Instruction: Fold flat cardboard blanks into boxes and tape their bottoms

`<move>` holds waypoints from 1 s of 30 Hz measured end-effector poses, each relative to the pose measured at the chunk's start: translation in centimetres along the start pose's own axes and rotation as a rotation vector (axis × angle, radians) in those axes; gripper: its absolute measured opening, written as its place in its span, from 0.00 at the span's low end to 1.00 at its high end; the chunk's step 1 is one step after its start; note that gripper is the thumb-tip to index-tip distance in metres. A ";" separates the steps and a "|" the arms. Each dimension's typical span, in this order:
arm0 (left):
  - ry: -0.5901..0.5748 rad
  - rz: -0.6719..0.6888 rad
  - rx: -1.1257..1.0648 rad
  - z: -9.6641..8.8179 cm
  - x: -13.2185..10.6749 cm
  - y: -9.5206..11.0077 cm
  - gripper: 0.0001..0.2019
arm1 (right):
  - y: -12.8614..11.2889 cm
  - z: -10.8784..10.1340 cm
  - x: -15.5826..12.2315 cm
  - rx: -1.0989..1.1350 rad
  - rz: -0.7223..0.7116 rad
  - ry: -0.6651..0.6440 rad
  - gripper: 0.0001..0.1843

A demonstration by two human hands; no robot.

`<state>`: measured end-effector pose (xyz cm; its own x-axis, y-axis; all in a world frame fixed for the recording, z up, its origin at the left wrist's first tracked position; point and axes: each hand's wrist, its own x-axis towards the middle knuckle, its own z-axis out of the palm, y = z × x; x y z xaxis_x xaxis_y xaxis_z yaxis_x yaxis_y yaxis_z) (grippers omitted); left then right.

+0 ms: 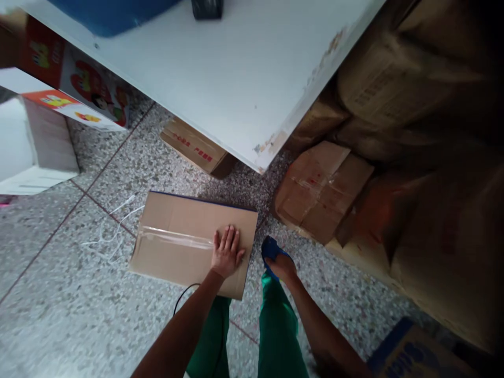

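A flat-lying brown cardboard box (pixel 173 260) rests on the speckled floor in front of me, with a strip of clear tape (pixel 177 239) along its upper face. My left hand (pixel 226 254) is laid flat on the box near its right end, fingers spread. Just right of the box, my right hand (pixel 281 266) is closed at a blue curved object (pixel 269 245), beside my lower leg. What kind of object it is cannot be made out, and most of the fingers are hidden.
A white table (pixel 236 79) with a chipped corner juts in overhead. Beneath its edge lies a small carton (pixel 195 147). Brown packages (pixel 318 189) are piled along the right. Printed boxes (pixel 90 84) and a white container (pixel 47 142) stand left. White string (pixel 114 231) lies on the floor.
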<state>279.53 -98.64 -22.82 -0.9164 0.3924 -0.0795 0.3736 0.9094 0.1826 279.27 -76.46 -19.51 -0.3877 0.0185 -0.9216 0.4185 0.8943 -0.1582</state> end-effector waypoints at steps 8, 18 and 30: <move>0.014 -0.059 -0.037 -4.6 -1.5 0.9 0.30 | -2.0 -16.2 -16.9 -0.116 -0.459 1.016 0.29; 0.022 -0.375 -0.019 -4.1 -12.0 -1.3 0.30 | -16.5 -30.1 -9.6 -0.625 -0.629 1.192 0.62; 0.004 -0.004 -0.036 -2.3 -6.7 -8.2 0.29 | -14.0 5.5 -5.9 -0.389 -0.824 0.609 0.38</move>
<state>282.24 -108.99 -21.49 -0.9184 0.3881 -0.0769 0.3644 0.9054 0.2177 280.16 -91.53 -13.82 -0.8154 -0.5278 -0.2378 -0.4018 0.8117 -0.4240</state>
